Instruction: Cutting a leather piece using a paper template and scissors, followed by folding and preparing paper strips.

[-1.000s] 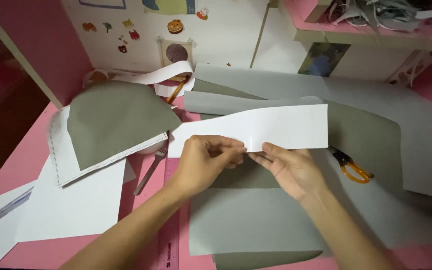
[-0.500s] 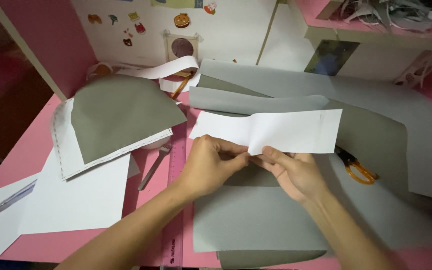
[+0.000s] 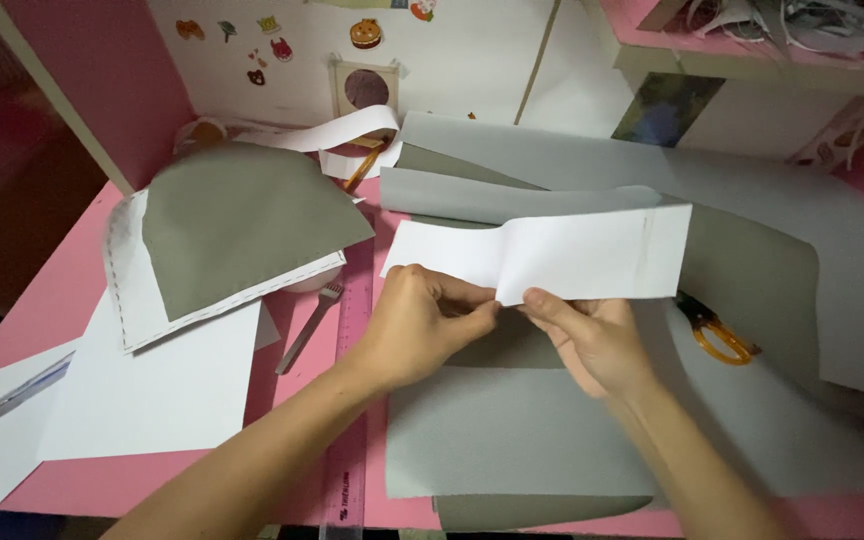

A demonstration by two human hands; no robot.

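Both my hands pinch the lower edge of a long white paper strip point(image 3: 562, 255) held above grey sheet material point(image 3: 512, 430). My left hand point(image 3: 422, 325) grips the strip near its left half, thumb and fingers closed on the edge. My right hand point(image 3: 592, 335) pinches the edge just to the right, fingertips almost meeting the left hand's. The strip bends slightly at its middle.
A pink desk point(image 3: 62, 280) carries white paper sheets point(image 3: 152, 390), a rounded grey piece point(image 3: 232, 225) on stitched white paper, a pink ruler point(image 3: 352, 330), a small metal tool point(image 3: 310, 322), orange-handled scissors point(image 3: 717, 335), a pen point(image 3: 12, 395) and curled paper strips point(image 3: 342, 130).
The strip has been shifted and flexed a little between my hands; my fingers stay pinched on its lower edge. The view has tilted slightly.
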